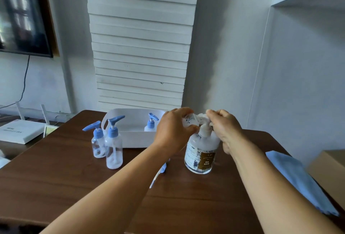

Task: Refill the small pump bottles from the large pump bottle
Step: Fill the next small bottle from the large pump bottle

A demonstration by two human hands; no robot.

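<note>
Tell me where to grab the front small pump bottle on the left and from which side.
Grip the front small pump bottle round its clear body, coming from the right: it stands upright, another small bottle crowds its left rear, and the blue pump head overhangs the top.

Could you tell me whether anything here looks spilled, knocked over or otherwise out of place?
No spill shows on the table. One oddity: a blue pump head lies loose on it, partly hidden beneath the left forearm, apparently off the small bottle gripped in the left hand.
</note>
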